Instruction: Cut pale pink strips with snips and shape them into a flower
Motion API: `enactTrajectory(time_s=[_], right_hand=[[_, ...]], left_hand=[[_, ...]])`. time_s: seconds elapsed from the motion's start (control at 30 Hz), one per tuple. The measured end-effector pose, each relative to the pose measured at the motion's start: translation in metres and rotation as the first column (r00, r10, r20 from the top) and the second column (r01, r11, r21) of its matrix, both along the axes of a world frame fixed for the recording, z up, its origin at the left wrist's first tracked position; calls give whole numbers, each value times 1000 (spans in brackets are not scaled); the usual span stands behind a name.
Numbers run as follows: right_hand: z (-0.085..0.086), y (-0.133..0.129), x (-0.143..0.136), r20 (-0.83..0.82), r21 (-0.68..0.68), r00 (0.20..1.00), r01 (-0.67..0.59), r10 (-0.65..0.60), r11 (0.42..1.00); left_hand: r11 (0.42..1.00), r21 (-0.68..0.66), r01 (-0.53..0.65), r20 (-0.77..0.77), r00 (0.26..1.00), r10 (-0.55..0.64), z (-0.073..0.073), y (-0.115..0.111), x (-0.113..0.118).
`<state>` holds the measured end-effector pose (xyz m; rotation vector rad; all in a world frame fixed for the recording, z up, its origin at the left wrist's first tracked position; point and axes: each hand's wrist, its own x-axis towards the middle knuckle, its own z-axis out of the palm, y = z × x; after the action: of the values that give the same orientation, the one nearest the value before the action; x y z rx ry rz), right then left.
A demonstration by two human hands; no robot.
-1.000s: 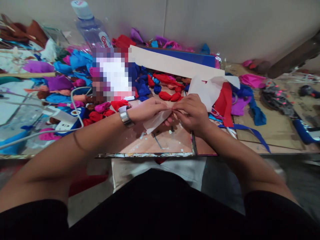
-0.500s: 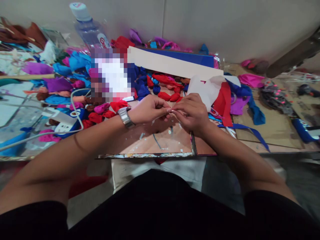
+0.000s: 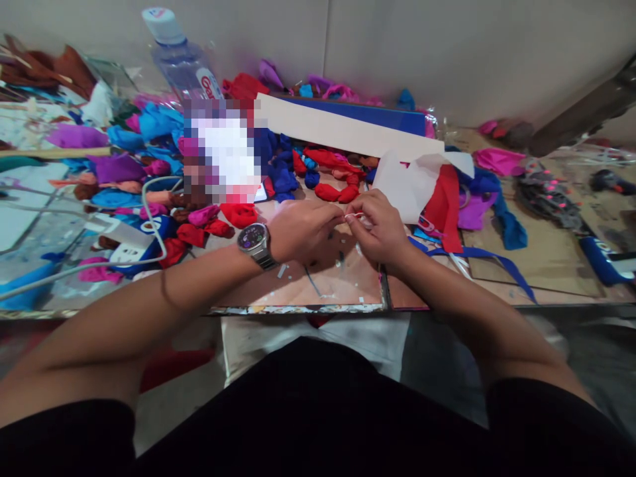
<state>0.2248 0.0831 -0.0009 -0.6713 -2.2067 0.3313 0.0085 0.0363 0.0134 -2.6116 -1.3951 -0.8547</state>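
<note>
My left hand (image 3: 303, 228), with a watch (image 3: 256, 244) on its wrist, is turned back-up, its fingers pressed together at the fingertips of my right hand (image 3: 378, 226). A thin white strand (image 3: 354, 215) shows between the two hands, pinched by the right thumb and fingers. What the left fingertips grip is too small and hidden to name. Below the hands lies the light brown work board (image 3: 342, 291) with small scraps. Just behind them is a curved row of red fabric pieces (image 3: 338, 193).
A clear bottle (image 3: 186, 69) stands at the back left, beside a blurred-out bright patch. Colourful fabric bundles (image 3: 116, 169) and a white cable (image 3: 161, 228) lie left. White sheets (image 3: 400, 185), a red strip (image 3: 446, 209) and a blue ribbon (image 3: 504, 262) lie right.
My left hand has rolled over so its back and the watch face show. My right hand has turned slightly, and more of the white strand is visible.
</note>
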Motion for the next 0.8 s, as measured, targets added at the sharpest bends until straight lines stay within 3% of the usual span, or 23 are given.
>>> enactTrajectory(time_s=[0.1, 0.23, 0.5, 0.8], right_hand=[[0, 0, -1, -1, -22, 1000, 2, -2, 1000], [1, 2, 1, 25, 44, 1000, 2, -4, 999], [2, 4, 4, 84, 59, 996, 26, -31, 998], [2, 3, 4, 74, 32, 997, 13, -16, 999]], left_hand=[[1000, -9, -9, -9, 1000, 9, 0, -1, 0], [997, -67, -27, 19, 999, 28, -1, 4, -3], [969, -239, 56, 163, 987, -17, 9, 3, -3], [981, -192, 7, 115, 993, 15, 5, 4, -3]])
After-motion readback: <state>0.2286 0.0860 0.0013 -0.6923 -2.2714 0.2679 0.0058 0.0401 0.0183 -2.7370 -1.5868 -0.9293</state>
